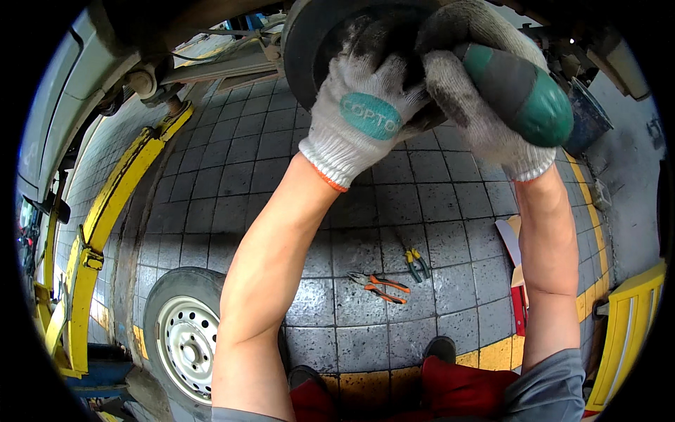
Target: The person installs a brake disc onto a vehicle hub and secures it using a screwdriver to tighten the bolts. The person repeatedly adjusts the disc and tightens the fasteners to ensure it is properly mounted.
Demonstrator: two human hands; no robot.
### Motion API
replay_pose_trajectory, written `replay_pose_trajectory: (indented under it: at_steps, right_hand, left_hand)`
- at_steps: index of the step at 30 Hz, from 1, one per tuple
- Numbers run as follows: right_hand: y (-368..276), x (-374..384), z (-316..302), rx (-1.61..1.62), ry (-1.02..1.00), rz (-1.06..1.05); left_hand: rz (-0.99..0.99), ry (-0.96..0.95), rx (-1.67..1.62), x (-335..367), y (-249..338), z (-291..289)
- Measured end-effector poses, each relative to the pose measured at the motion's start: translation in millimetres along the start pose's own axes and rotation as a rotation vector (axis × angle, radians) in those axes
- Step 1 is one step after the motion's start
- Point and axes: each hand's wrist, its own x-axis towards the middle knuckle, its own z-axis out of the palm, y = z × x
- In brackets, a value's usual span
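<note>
In front of me, under the raised vehicle, is a dark round brake part (pixel 299 53). My left hand (pixel 365 105), in a white knitted glove with dark grimy fingers, reaches into its middle with bent fingers. Whatever those fingertips pinch is hidden. Beside it, my right hand (pixel 474 116), gloved the same way, is closed around a screwdriver (pixel 524 91) with a thick green and dark grey handle. The handle's rounded end points towards me and to the right. Its shaft is out of sight behind the gloves.
Orange-handled pliers (pixel 380 286) and yellow-green cutters (pixel 416 264) lie on the tiled floor. At left are a removed wheel (pixel 188 341) and a yellow lift arm (pixel 112 197). A yellow cabinet (pixel 626 337), red case (pixel 519 309) and dark bucket (pixel 587 116) are at right.
</note>
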Motion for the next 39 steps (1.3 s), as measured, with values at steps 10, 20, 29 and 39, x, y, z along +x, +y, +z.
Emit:
replay_pose_trajectory:
  at_steps: [10, 20, 29, 39]
  right_hand:
    - [-1.8, -19.8, 17.2, 0.172, 0.254, 0.211]
    - [18.5, -24.4, 30.8, -0.033, 0.196, -0.005]
    - [18.0, -23.2, 36.5, 0.198, 0.303, 0.287]
    - [22.6, -49.8, 35.2, 0.173, 0.416, 0.318]
  left_hand:
    - [0.029, -0.03, -0.049, 9.3, 0.4, -8.8]
    - [-0.05, 0.073, -0.17, 5.0, -0.5, -4.7]
    - [0.008, -0.016, -0.018, 4.7, -0.9, 0.0]
    - [-0.027, -0.048, -0.008, 6.1, 0.8, -1.0]
